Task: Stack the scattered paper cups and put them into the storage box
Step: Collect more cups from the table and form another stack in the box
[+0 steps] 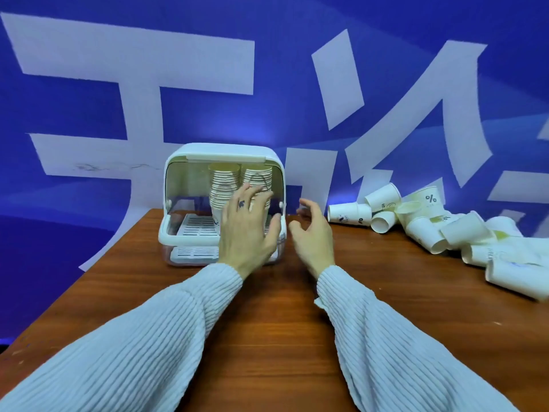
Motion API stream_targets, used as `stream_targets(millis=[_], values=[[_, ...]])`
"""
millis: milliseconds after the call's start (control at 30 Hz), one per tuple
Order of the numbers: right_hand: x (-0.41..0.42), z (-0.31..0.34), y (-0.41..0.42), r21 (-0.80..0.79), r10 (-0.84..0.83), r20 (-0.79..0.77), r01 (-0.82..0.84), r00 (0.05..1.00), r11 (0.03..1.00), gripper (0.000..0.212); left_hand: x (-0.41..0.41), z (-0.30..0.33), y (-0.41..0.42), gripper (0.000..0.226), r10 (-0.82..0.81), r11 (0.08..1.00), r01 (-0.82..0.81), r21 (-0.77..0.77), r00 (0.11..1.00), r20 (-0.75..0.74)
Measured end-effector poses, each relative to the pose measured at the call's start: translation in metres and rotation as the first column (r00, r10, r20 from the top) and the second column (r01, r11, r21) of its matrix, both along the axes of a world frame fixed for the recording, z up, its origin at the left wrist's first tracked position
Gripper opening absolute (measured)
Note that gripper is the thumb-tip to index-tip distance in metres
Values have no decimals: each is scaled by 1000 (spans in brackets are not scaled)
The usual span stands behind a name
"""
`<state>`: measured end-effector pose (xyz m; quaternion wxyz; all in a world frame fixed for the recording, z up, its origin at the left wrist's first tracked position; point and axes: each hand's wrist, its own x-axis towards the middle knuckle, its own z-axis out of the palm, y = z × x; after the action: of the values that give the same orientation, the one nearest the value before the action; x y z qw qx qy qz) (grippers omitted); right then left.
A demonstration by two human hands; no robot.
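So there's one white storage box [190, 233] sitting at the far left end of a brown wooden table [267, 322], with its front lid flipped up so the inside is open to view. Inside it there are two stacks of paper cups [225, 182] standing side by side, each one a tall column of nested cups with lots of rims showing, too many and too tight to count properly. They stand on the slatted white tray in the box.

The person's left hand [245, 230] is right in front of the box opening, fingers spread fairly wide and straight-ish, lying against or just in front of the right stack. Can't tell for sure if it's actually touching the cups or only covering them from this angle. It isn't wrapped around anything. The right hand [313, 233] is just to the right of the box, above the table, fingers loosely curled and apart, holding nothing. Both arms wear one pale ribbed sweater [133, 352].

Over on the far right of the table there's a messy pile of loose cups [427, 230], mostly lying on their sides, some with a % mark on them. Roughly ten or so can be made out, but they overlap and the ones near the right edge blur together, so no exact count. Behind everything is a blue wall [89, 114] with big white characters
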<state>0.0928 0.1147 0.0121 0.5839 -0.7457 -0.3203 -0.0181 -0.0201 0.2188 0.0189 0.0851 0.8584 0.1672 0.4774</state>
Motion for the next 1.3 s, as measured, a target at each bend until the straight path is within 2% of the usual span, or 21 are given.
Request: stream_targets(millis=[67, 167, 333, 433, 533, 700, 833, 967, 1067, 1200, 1300], values=[[21, -10, -17, -5, -103, -35, 103, 994, 995, 47, 16, -10, -31, 45, -135, 990, 135, 44, 991, -14], [53, -31, -42, -67, -174, -55, 170, 983, 983, 44, 49, -24, -67, 44, -271, 962, 269, -39, 955, -121], [100, -38, -59, -113, -335, -8, 332, 942, 937, 37, 93, -46, -90, 47, -328, 919, 275, -282, 931, -162], [136, -38, -59, -159, -401, 81, 409, 913, 899, 38, 101, -61, -89, 51, -361, 903, 284, -322, 909, -211], [174, -42, -50, -153, -406, 61, 411, 912, 899, 38, 103, -64, -87, 51, -389, 888, 307, -343, 899, -203], [210, -45, -35, -174, -418, 73, 424, 905, 889, 34, 103, -64, -87, 50, -388, 886, 313, -344, 904, -178], [215, -47, -35, -163, -400, 26, 399, 916, 902, 17, 103, -64, -87, 50, -389, 886, 314, -342, 904, -179], [202, -44, -42, -74, -415, -58, 410, 908, 909, 15, 102, -62, -83, 54, -367, 895, 291, -338, 911, -189], [182, -43, -53, 13, -406, -128, 411, 905, 912, 13, 102, -60, -81, 60, -276, 934, 214, -286, 941, -197], [145, -45, -70, 110, -309, -175, 331, 935, 937, 8, 101, -58, -77, 82, -119, 982, 65, -176, 942, -313], [110, -47, -80, 103, -204, -115, 216, 972, 971, 8, 99, -60, -78, 95, -76, 995, 39, -96, 905, -419]])
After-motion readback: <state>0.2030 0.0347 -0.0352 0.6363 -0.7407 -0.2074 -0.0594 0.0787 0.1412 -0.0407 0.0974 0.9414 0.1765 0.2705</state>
